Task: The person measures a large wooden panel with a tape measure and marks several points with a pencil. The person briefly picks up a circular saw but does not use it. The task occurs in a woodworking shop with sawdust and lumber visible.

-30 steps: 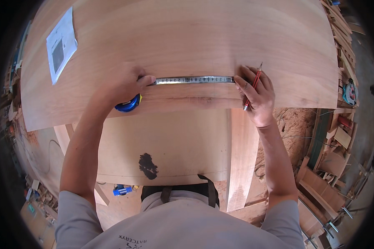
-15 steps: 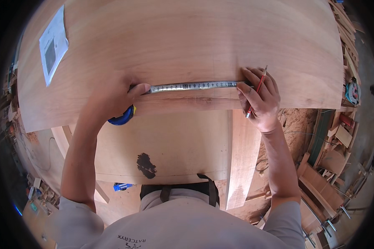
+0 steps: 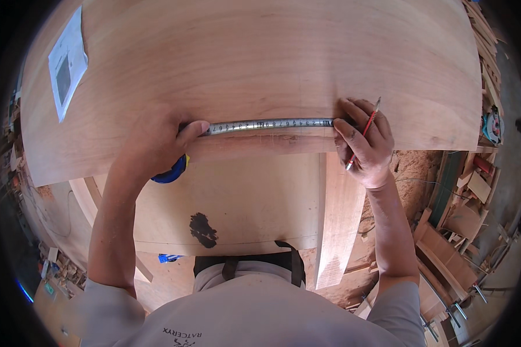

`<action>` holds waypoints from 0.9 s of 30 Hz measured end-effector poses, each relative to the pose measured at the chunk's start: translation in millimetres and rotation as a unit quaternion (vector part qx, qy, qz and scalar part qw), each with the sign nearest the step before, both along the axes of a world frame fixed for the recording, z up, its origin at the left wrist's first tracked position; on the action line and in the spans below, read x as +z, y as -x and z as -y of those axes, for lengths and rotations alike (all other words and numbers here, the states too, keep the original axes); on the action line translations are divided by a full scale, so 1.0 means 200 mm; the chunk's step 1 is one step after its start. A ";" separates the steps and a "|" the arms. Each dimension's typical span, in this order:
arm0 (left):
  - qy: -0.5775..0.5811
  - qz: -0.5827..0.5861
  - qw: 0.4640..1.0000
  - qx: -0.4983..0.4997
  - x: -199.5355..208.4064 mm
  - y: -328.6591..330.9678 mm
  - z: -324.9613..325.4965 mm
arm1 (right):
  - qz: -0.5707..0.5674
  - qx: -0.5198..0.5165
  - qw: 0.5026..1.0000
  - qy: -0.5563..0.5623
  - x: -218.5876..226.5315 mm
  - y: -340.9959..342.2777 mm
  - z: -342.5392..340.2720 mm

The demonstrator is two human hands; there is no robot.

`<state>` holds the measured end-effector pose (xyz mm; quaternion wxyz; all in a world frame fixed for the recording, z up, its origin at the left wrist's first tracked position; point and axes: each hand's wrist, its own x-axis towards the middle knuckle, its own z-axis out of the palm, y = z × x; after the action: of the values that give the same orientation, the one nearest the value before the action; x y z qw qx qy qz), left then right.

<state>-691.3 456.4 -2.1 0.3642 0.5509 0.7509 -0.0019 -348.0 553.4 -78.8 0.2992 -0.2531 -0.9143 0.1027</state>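
Observation:
A metal tape measure blade [image 3: 272, 125] stretches between my hands, lying along the near edge of a wide wooden board [image 3: 243, 63]. My left hand [image 3: 165, 136] is closed on the tape measure, thumb over the blade. Its blue case [image 3: 171, 172] hangs below that hand, partly hidden by it. My right hand [image 3: 364, 136] pinches the blade at its right part. A red pencil [image 3: 367, 128] is also tucked between the fingers of this hand, its tip pointing up and away from me.
A sheet of paper [image 3: 68, 63] lies at the board's far left. Below the board are a pale panel [image 3: 260, 202] with a dark stain and an upright plank [image 3: 341, 225]. Wood offcuts [image 3: 466, 202] and clamps [image 3: 459, 310] crowd the right side.
Against the board, hands and blade look nearly still. The whole view has shifted slightly, and the pencil in my right hand tilts a little more to the right.

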 end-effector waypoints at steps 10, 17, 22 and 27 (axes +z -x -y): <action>0.002 -0.001 1.000 0.017 -0.03 0.00 0.00 | -0.011 0.004 1.000 -0.003 -0.03 0.00 0.00; 0.033 0.019 0.999 0.026 -0.04 0.02 -0.02 | -0.010 0.001 1.000 -0.006 -0.05 -0.01 0.00; 0.041 0.009 0.999 0.022 -0.02 0.02 -0.02 | -0.007 0.000 1.000 -0.009 -0.05 -0.01 0.01; 0.040 0.009 0.999 0.010 -0.04 0.03 -0.02 | -0.005 0.000 1.000 -0.004 -0.06 -0.01 0.01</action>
<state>-697.4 460.0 -10.1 0.3927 0.5280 0.7526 -0.0234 -345.2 552.4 -90.5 0.3051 -0.2511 -0.9131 0.1002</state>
